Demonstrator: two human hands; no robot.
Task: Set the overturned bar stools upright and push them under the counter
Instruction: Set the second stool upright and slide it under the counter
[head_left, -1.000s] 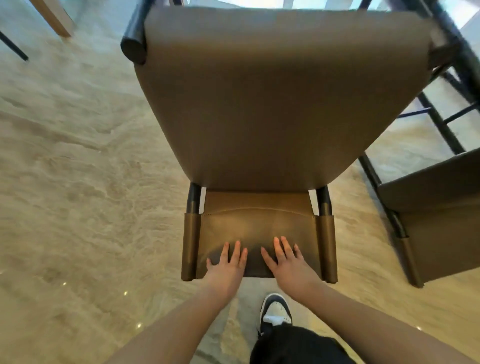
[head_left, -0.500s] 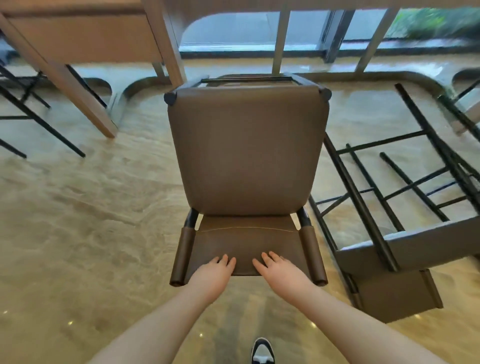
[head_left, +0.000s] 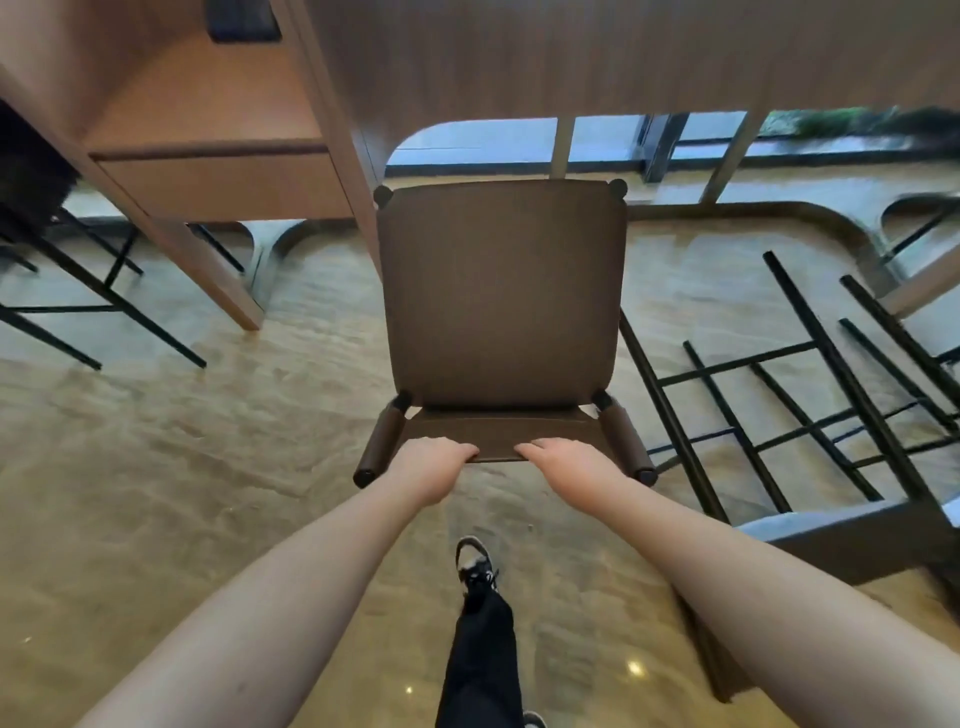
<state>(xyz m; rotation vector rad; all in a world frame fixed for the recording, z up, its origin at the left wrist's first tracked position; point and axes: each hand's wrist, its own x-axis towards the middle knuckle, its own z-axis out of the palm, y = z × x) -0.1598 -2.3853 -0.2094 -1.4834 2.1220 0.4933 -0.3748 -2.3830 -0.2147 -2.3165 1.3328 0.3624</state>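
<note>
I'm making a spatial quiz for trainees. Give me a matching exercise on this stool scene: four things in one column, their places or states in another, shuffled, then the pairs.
Things:
1. upright bar stool
2. overturned bar stool
3. left hand
4. wooden counter

States:
A. lying on its side on the floor, right of the person
B. overhead, ahead of the person
C. on the backrest's top edge, left of the right hand
D. standing, seat facing up

Pairs: 1-D, 2-A, 3-C, 4-B
</note>
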